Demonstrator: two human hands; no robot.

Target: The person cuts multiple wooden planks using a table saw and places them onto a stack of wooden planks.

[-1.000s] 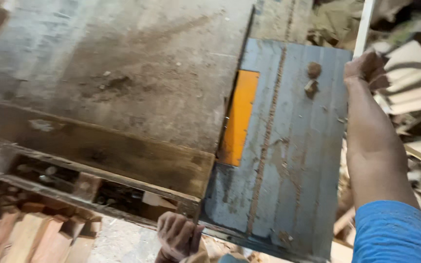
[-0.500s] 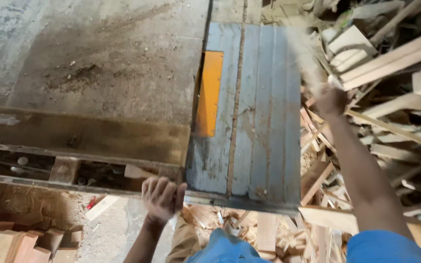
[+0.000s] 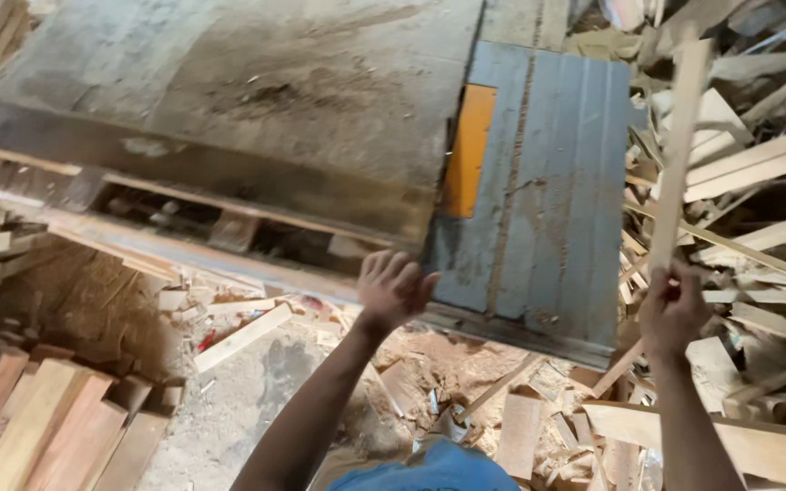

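A dusty woodworking shop fills the frame, its saw surface (image 3: 256, 100) spread across the upper left and centre, grey and strewn with sawdust. At the right end of that surface sits a blue-grey slatted panel (image 3: 557, 182) with an orange insert (image 3: 470, 150) along its left edge.

The fingers (image 3: 661, 291) of the right hand (image 3: 673, 314) are curled shut around the lower end of a thin wooden strip (image 3: 677, 155), in the lower right of the frame. The strip rises from that grip nearly upright, leaning slightly right, just beside the right edge of the blue-grey panel, its top end reaching the upper right of the frame. Behind it lies a heap of offcut sticks (image 3: 757, 164), filling the right side.

The fingers (image 3: 391, 271) of the left hand (image 3: 395, 289) are spread loosely open and hold nothing; the hand sits at the near edge of the surface, at the lower left corner of the blue-grey panel, though actual contact cannot be told. Below it the floor (image 3: 247, 391) is covered with sawdust and scraps. A stack of reddish boards (image 3: 38, 418) lies in the lower left corner.
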